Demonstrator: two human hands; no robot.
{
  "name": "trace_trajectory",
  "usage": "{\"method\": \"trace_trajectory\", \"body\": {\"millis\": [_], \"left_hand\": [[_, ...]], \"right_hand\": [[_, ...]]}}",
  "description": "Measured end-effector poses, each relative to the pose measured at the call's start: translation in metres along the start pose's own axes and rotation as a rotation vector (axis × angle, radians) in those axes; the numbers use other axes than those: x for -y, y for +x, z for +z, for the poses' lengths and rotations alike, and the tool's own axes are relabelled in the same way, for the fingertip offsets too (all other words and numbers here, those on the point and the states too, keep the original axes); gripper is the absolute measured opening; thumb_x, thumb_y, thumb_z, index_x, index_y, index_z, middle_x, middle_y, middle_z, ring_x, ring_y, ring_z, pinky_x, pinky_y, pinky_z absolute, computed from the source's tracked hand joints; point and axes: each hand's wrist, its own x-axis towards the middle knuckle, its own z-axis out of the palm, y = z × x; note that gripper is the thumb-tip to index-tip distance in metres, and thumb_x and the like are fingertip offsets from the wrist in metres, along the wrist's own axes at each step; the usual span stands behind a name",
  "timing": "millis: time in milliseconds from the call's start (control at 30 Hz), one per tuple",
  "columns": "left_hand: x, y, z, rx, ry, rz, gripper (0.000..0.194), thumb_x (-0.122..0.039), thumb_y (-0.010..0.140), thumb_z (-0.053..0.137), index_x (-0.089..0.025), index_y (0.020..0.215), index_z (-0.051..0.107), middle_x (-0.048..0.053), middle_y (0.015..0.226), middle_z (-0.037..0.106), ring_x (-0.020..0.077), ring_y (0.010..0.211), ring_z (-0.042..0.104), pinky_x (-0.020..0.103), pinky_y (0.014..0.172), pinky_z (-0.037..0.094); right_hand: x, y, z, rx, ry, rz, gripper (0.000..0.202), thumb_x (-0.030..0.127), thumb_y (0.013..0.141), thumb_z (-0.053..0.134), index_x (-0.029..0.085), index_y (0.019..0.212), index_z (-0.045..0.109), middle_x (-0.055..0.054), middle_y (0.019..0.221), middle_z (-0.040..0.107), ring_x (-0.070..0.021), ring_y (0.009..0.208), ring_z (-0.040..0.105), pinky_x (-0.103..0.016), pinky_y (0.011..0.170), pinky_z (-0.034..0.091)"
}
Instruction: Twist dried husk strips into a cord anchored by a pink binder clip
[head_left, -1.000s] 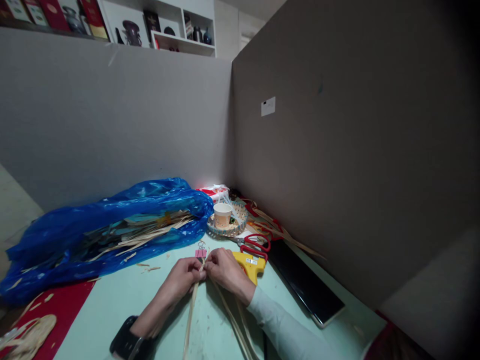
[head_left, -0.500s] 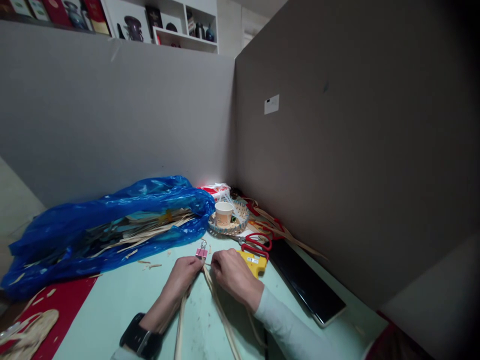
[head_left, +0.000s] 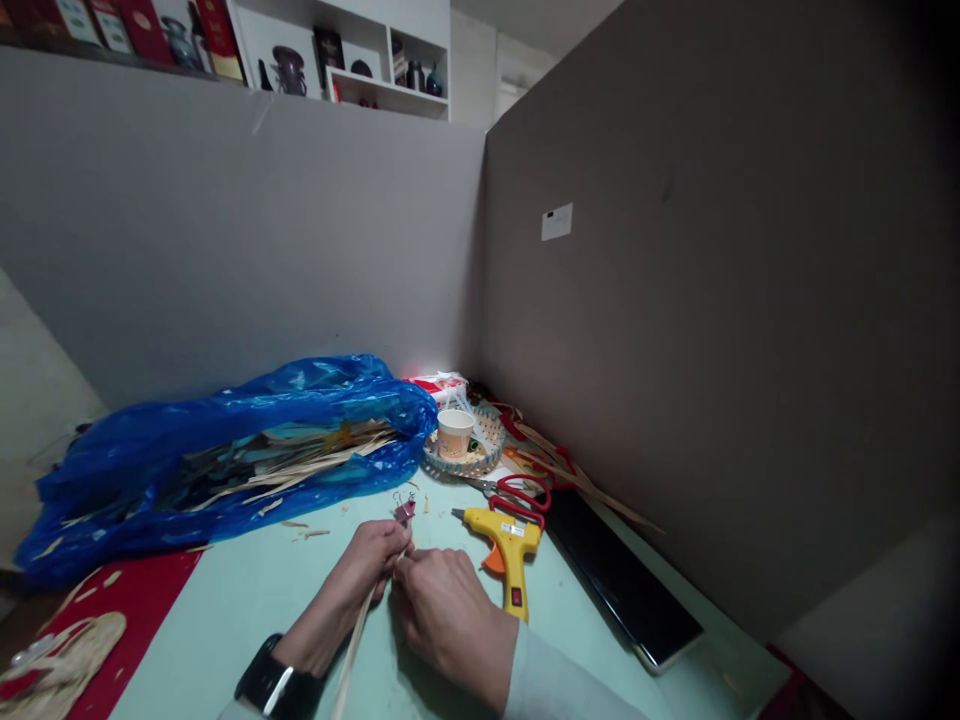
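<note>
A pink binder clip [head_left: 405, 510] stands at the top end of several pale, flat straw strands [head_left: 352, 640]. My left hand [head_left: 375, 555], with a black watch on its wrist, pinches the strands just below the clip. Close against it, my right hand [head_left: 454, 610] is closed, its fingers curled around the strands under the left fingertips. The curled fingers hide most of the strands between the hands. One long strand runs down from the left hand toward the near table edge.
A yellow glue gun [head_left: 510, 545] lies right of my right hand, beside red-handled scissors [head_left: 525, 495] and a black flat device [head_left: 622, 580]. Behind stand a paper cup [head_left: 454, 436] in a woven basket [head_left: 491, 445] and a blue plastic bag [head_left: 247, 400] of straw. Grey partitions [head_left: 300, 230] enclose the table.
My right hand has moved left and down, closer to my left hand, uncovering the glue gun. The binder clip has tilted. The view has shifted slightly.
</note>
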Motion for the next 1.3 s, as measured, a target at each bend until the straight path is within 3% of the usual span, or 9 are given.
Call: {"method": "trace_trajectory", "body": {"millis": [100, 167, 233, 467, 633, 867, 1067, 1200, 1300], "left_hand": [[-0.006, -0.005, 0.0, 0.009, -0.009, 0.0, 0.029, -0.042, 0.053, 0.063, -0.022, 0.047, 0.044, -0.012, 0.031, 0.031, 0.0039, 0.028, 0.023, 0.02, 0.034, 0.014], [-0.008, -0.007, 0.0, 0.018, -0.008, 0.0, 0.025, -0.04, 0.055, 0.061, -0.021, 0.048, 0.045, -0.012, 0.03, 0.031, 0.004, 0.027, 0.023, 0.02, 0.034, 0.014], [-0.007, -0.007, 0.0, 0.023, -0.003, 0.0, 0.022, -0.039, 0.055, 0.059, -0.021, 0.05, 0.047, -0.012, 0.031, 0.033, 0.0044, 0.027, 0.024, 0.02, 0.033, 0.014], [0.003, -0.002, -0.002, 0.006, 0.098, 0.057, 0.027, -0.046, 0.059, 0.056, -0.022, 0.052, 0.046, -0.011, 0.034, 0.036, 0.0063, 0.03, 0.026, 0.021, 0.035, 0.018], [0.007, -0.002, -0.004, 0.002, 0.292, 0.188, 0.03, -0.048, 0.066, 0.052, -0.02, 0.054, 0.051, -0.008, 0.042, 0.041, 0.0112, 0.043, 0.037, 0.024, 0.046, 0.027], [-0.012, -0.019, -0.009, -0.086, 0.683, 0.273, 0.029, -0.035, 0.078, 0.043, -0.02, 0.055, 0.053, 0.004, 0.06, 0.061, 0.0224, 0.068, 0.055, 0.03, 0.063, 0.034], [-0.02, -0.042, 0.018, -0.169, 0.993, 0.265, 0.033, -0.018, 0.087, 0.034, -0.015, 0.079, 0.066, 0.017, 0.083, 0.074, 0.0308, 0.08, 0.066, 0.035, 0.068, 0.035], [-0.016, -0.056, 0.04, -0.157, 1.118, 0.258, 0.034, -0.012, 0.087, 0.033, -0.012, 0.093, 0.067, 0.02, 0.089, 0.074, 0.0335, 0.081, 0.069, 0.036, 0.065, 0.036], [-0.014, -0.06, 0.046, -0.138, 1.13, 0.257, 0.037, -0.009, 0.087, 0.032, -0.01, 0.098, 0.066, 0.021, 0.09, 0.074, 0.0326, 0.079, 0.07, 0.036, 0.065, 0.036]], "right_hand": [[-0.01, 0.007, -0.011, -0.122, 0.083, 0.121, 0.029, 0.029, 0.094, 0.041, 0.017, 0.086, 0.066, -0.01, 0.085, 0.069, -0.022, 0.079, 0.061, -0.03, 0.067, 0.034], [-0.017, 0.011, -0.014, -0.176, 0.174, 0.193, 0.026, 0.028, 0.095, 0.042, 0.015, 0.096, 0.065, -0.011, 0.096, 0.067, -0.0221, 0.091, 0.06, -0.029, 0.073, 0.036], [-0.021, 0.015, -0.01, -0.14, 0.263, 0.218, 0.024, 0.025, 0.094, 0.044, 0.013, 0.102, 0.063, -0.012, 0.101, 0.066, -0.0217, 0.097, 0.058, -0.027, 0.077, 0.037], [-0.03, 0.033, 0.008, -0.076, 0.327, 0.27, 0.027, 0.019, 0.091, 0.041, 0.011, 0.091, 0.067, -0.012, 0.093, 0.07, -0.02, 0.09, 0.06, -0.026, 0.071, 0.036], [-0.033, 0.036, 0.008, -0.087, 0.318, 0.296, 0.026, 0.021, 0.089, 0.045, 0.012, 0.084, 0.069, -0.013, 0.089, 0.071, -0.0203, 0.085, 0.059, -0.027, 0.067, 0.032], [-0.032, 0.038, 0.006, -0.127, 0.313, 0.328, 0.024, 0.016, 0.083, 0.049, 0.012, 0.077, 0.071, -0.013, 0.081, 0.072, -0.0185, 0.075, 0.058, -0.028, 0.063, 0.029], [-0.036, 0.038, 0.008, -0.147, 0.381, 0.328, 0.023, 0.012, 0.077, 0.051, 0.01, 0.067, 0.072, -0.011, 0.069, 0.07, -0.0141, 0.061, 0.052, -0.027, 0.058, 0.028], [-0.041, 0.039, 0.008, -0.133, 0.457, 0.323, 0.021, 0.011, 0.073, 0.053, 0.01, 0.065, 0.072, -0.005, 0.06, 0.065, -0.0112, 0.057, 0.047, -0.024, 0.055, 0.027], [-0.045, 0.041, 0.008, -0.103, 0.52, 0.321, 0.02, 0.011, 0.072, 0.055, 0.01, 0.062, 0.072, -0.002, 0.054, 0.06, -0.0096, 0.054, 0.044, -0.023, 0.052, 0.026]]}}
